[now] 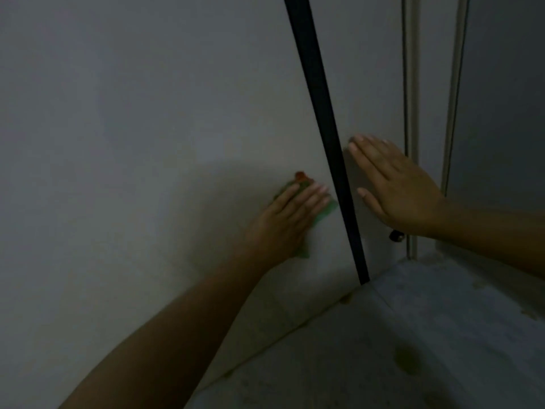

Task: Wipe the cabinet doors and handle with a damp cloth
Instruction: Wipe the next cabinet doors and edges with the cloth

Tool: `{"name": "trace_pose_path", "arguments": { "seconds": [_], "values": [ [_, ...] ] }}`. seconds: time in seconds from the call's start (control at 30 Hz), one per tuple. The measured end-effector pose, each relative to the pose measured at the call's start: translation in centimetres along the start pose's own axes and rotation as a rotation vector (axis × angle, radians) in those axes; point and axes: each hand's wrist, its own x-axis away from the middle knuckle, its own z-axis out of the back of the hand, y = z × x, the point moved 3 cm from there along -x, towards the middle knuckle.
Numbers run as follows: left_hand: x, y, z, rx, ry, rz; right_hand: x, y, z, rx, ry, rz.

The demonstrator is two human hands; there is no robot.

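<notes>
Near the camera, the left hand [290, 215] lies flat with straight fingers, pressing a green cloth [320, 212] on the pale left cabinet door [132, 143]. Right of it runs a long black handle [321, 113], from top to floor [413, 335]. The right hand [396, 184], also flat and spread, rests on the narrow right door [374, 84], beside a small dark knob [396, 236].

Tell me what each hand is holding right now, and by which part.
Left hand presses the green cloth flat against the cabinet door, fingers over its middle. Right hand holds nothing; it rests flat on the neighbouring door.
</notes>
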Motion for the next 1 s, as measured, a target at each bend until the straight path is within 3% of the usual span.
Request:
{"name": "trace_pose_path", "arguments": {
  "seconds": [0.23, 0.33, 0.43, 0.6, 0.73, 0.87, 1.0],
  "values": [
    [-3.4, -9.7, 5.7, -0.125, 0.081, 0.231, -1.9, 1.1, -0.3, -0.024, 0.052, -0.092],
    [-4.1, -8.9, 5.7, -0.164, 0.093, 0.354, -1.8, 1.3, -0.7, -0.021, 0.060, -0.085],
    [-4.1, -6.1, 4.3, -0.051, 0.141, 0.444, -1.5, 0.9, -0.9, -0.041, 0.066, -0.112],
    [-0.7, -0.6, 1.1, -0.036, -0.046, 0.135, -1.4, 0.2, -0.4, -0.055, 0.037, -0.107],
    [1.5, -3.1, 1.8, -0.048, -0.039, 0.153, -1.6, -1.0, 0.3, -0.082, 0.046, -0.077],
    [3.2, -7.1, 3.9, -0.027, 0.082, 0.323, -2.5, -2.2, 0.9, -0.115, 0.060, -0.032],
    [1.1, -9.5, 5.6, -0.017, 0.147, 0.621, -3.4, -2.7, 0.8, -0.157, 0.105, -0.051]
  ]
}}
